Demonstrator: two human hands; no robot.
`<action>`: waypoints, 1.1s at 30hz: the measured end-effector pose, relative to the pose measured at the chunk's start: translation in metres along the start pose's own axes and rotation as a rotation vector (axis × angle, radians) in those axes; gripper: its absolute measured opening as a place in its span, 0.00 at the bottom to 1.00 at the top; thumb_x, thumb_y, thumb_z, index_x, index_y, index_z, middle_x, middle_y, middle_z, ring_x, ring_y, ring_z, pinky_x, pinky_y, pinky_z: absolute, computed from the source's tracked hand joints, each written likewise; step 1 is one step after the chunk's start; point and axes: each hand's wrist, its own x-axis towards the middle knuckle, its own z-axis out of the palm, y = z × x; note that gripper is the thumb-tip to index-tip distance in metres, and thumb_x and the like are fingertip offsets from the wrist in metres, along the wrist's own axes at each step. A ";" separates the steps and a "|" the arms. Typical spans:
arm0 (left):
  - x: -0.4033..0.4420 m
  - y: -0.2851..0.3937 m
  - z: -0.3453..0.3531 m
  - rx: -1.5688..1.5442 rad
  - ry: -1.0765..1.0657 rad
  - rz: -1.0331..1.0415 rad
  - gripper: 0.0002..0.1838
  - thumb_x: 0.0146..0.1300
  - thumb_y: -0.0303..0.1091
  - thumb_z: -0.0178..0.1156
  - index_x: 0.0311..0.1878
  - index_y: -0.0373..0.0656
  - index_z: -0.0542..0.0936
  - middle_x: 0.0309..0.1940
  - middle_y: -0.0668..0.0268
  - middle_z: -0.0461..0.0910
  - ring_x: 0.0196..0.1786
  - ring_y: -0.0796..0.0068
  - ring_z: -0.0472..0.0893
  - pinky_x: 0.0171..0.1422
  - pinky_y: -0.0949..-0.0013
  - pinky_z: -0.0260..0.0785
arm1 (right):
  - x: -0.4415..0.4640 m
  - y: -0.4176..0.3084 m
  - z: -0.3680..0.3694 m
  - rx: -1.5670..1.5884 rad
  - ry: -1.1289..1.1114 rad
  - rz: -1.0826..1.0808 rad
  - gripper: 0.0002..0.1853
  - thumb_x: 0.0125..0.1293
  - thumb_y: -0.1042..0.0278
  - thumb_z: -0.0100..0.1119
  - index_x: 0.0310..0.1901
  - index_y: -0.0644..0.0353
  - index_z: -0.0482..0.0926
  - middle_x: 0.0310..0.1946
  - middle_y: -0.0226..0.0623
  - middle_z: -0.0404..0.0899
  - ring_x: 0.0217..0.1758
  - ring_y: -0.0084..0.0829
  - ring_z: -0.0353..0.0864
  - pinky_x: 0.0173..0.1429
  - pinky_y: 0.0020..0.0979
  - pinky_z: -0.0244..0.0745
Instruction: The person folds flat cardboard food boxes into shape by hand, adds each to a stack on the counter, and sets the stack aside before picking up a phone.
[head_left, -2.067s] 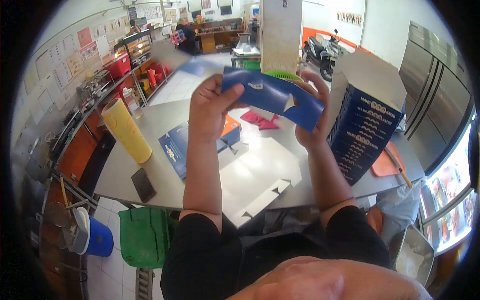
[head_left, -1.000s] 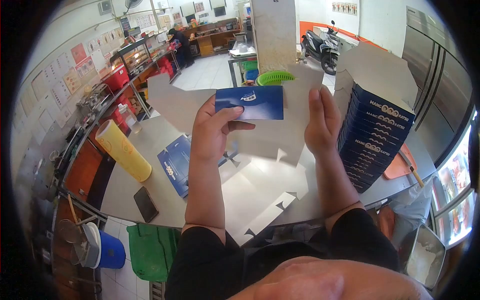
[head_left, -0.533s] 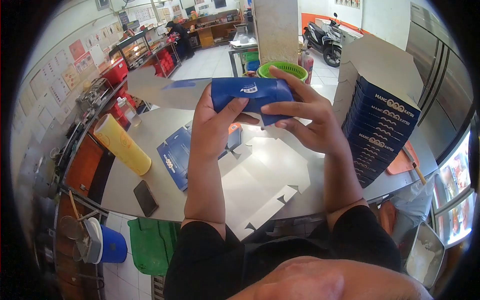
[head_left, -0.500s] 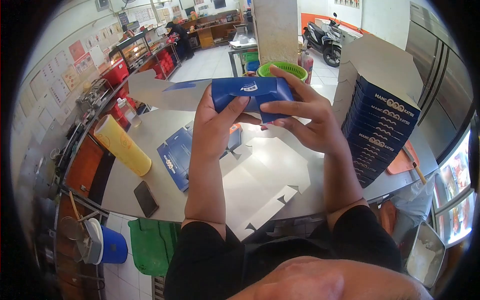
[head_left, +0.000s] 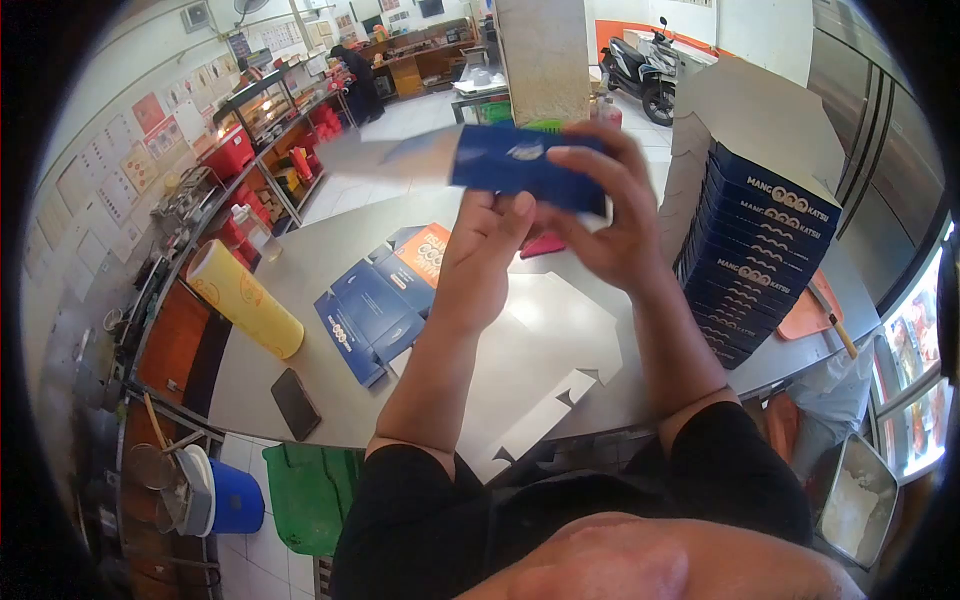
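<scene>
A partly folded blue cardboard food box is held up above the table, blurred by motion, its pale lid flap stretching out to the left. My right hand grips the box's right end, fingers over the blue side. Below its lower edge, my left hand is closed with thumb and fingers curled against the box. Under my arms lies an unfolded box blank, pale side up. To its left are flat printed blanks in blue and orange. Folded boxes form a tall stack on the right.
A yellow roll, a dark phone and a clear bottle are on the table's left side. An orange tray with a wooden-handled tool sits behind the stack. A person in dark clothes stands far back.
The box has shifted to the right and turned, so its lid flap shows more. My left hand has moved from the box's left end to beneath it.
</scene>
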 end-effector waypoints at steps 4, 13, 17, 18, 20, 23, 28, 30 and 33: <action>0.005 0.009 -0.008 0.077 0.170 -0.063 0.20 0.77 0.35 0.57 0.65 0.35 0.73 0.52 0.58 0.84 0.54 0.72 0.86 0.59 0.66 0.80 | 0.001 0.000 0.004 0.325 -0.053 -0.060 0.27 0.78 0.47 0.56 0.70 0.54 0.74 0.63 0.51 0.74 0.62 0.42 0.82 0.62 0.40 0.81; -0.017 0.044 -0.012 0.460 -0.273 -0.391 0.19 0.67 0.32 0.62 0.58 0.34 0.79 0.44 0.63 0.85 0.46 0.77 0.84 0.53 0.70 0.77 | -0.002 0.009 -0.004 0.036 -0.201 0.451 0.28 0.83 0.43 0.44 0.70 0.55 0.74 0.38 0.45 0.87 0.41 0.33 0.89 0.44 0.33 0.81; -0.008 0.046 -0.019 0.780 -0.083 -0.385 0.19 0.68 0.36 0.64 0.58 0.38 0.79 0.43 0.58 0.87 0.46 0.71 0.85 0.51 0.68 0.77 | -0.003 0.015 -0.004 0.013 -0.138 0.556 0.22 0.83 0.49 0.49 0.61 0.60 0.75 0.37 0.42 0.87 0.39 0.32 0.89 0.43 0.33 0.80; -0.005 0.045 -0.020 0.925 0.010 -0.343 0.19 0.68 0.37 0.64 0.58 0.39 0.80 0.43 0.57 0.87 0.46 0.70 0.86 0.51 0.68 0.77 | -0.004 0.020 -0.001 0.055 -0.059 0.560 0.20 0.83 0.51 0.50 0.59 0.61 0.75 0.37 0.42 0.88 0.39 0.31 0.89 0.43 0.32 0.80; 0.001 0.037 -0.016 1.206 0.280 -0.004 0.21 0.66 0.43 0.71 0.57 0.46 0.79 0.39 0.58 0.85 0.45 0.64 0.85 0.60 0.59 0.72 | -0.005 0.030 0.003 0.092 0.034 0.572 0.19 0.83 0.53 0.51 0.59 0.63 0.74 0.36 0.42 0.88 0.38 0.31 0.89 0.43 0.31 0.80; 0.002 0.036 -0.010 1.539 0.317 0.406 0.26 0.59 0.43 0.77 0.57 0.51 0.78 0.48 0.61 0.81 0.54 0.62 0.80 0.66 0.53 0.66 | -0.002 0.032 0.005 0.135 0.118 0.601 0.19 0.83 0.54 0.51 0.59 0.64 0.72 0.35 0.42 0.87 0.38 0.28 0.89 0.43 0.29 0.81; 0.004 0.033 -0.014 1.607 0.257 0.487 0.26 0.52 0.31 0.81 0.54 0.48 0.80 0.61 0.60 0.75 0.65 0.57 0.76 0.65 0.57 0.73 | -0.001 0.035 0.002 0.185 0.131 0.668 0.19 0.82 0.54 0.54 0.58 0.64 0.76 0.34 0.41 0.87 0.38 0.26 0.89 0.42 0.29 0.83; 0.003 0.031 -0.012 1.480 0.247 0.453 0.24 0.52 0.25 0.79 0.53 0.49 0.81 0.62 0.59 0.74 0.68 0.55 0.74 0.70 0.54 0.71 | 0.003 0.026 -0.002 0.026 0.071 0.698 0.18 0.81 0.54 0.56 0.56 0.62 0.80 0.32 0.41 0.88 0.36 0.27 0.90 0.40 0.29 0.83; 0.005 0.029 -0.018 1.510 0.044 0.609 0.23 0.52 0.21 0.74 0.51 0.51 0.81 0.58 0.61 0.75 0.68 0.55 0.73 0.74 0.47 0.64 | 0.000 0.017 0.002 -0.162 0.037 0.590 0.16 0.78 0.54 0.60 0.52 0.59 0.85 0.30 0.42 0.88 0.33 0.29 0.90 0.37 0.28 0.82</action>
